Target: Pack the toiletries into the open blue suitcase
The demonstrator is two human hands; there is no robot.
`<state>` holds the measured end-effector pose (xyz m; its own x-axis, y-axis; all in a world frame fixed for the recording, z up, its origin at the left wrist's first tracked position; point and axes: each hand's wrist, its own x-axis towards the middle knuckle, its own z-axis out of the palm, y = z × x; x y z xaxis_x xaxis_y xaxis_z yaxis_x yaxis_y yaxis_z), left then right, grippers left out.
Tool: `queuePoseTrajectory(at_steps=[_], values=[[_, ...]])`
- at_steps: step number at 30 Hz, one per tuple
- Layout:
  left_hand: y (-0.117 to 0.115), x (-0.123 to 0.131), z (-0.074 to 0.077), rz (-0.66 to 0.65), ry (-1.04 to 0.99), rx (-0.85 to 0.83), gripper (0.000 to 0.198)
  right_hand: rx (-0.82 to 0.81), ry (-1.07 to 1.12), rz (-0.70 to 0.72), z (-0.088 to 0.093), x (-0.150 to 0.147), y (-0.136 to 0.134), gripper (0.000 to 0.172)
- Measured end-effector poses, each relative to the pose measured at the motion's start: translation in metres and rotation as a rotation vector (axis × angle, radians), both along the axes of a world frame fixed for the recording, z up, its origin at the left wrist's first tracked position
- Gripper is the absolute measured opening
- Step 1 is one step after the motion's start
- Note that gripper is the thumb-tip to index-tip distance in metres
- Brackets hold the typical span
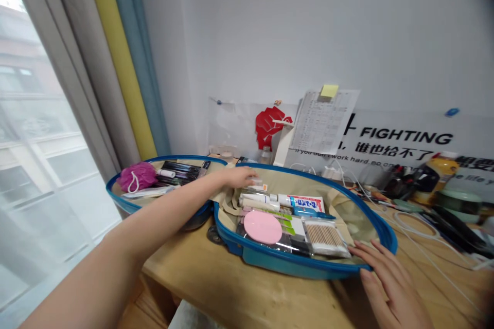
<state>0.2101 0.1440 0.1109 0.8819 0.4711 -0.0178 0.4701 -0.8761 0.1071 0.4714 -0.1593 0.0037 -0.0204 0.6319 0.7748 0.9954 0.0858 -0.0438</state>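
With the left hand curled at centre, its hold unclear, and the right hand open on the lower-right suitcase rim, a slip could spill the toiletries.

1. Bold black capitals on the pale grey wall poster: "FIGHTING".
2. Below, on that poster: Chinese "谁也给不了" and small English "if you don't work hard".
3. The white tube's red-and-blue label and the white printed sheet: too small to read.
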Motion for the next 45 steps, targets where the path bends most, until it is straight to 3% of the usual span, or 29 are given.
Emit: queuePoseTrajectory(at_steps=[5, 13, 24, 29, 33, 37, 41, 45], values=[[0.008, 0.021, -0.024, 0.040, 0.098, -0.020, 0.040, -0.046, 0.050, -0.014, 0.000, 0.002, -0.002, 0.031], [0.009, 0.023, -0.033, 0.104, 0.138, -0.067, 0.042, 0.005, -0.018, -0.004, -0.001, 0.001, -0.001, 0.031], [0.004, 0.024, -0.032, 0.115, 0.094, -0.075, 0.033, 0.024, -0.070, 0.002, 0.005, -0.003, 0.000, 0.029], [0.003, 0.014, -0.015, 0.112, -0.056, -0.002, 0.033, 0.031, -0.053, 0.009, 0.001, -0.001, 0.001, 0.029], [0.022, -0.027, 0.011, 0.237, -0.202, 0.112, 0.044, 0.020, -0.031, 0.012, -0.001, 0.000, 0.001, 0.029], [0.054, -0.101, 0.021, 0.457, -0.199, 0.212, 0.050, 0.012, -0.025, 0.022, -0.004, 0.002, 0.001, 0.029], [0.076, -0.177, 0.005, 0.649, -0.064, 0.276, 0.050, 0.002, -0.035, 0.032, -0.007, 0.006, 0.001, 0.029], [0.081, -0.225, -0.020, 0.731, 0.124, 0.289, 0.051, -0.002, -0.040, 0.037, -0.010, 0.010, 0.002, 0.030]])
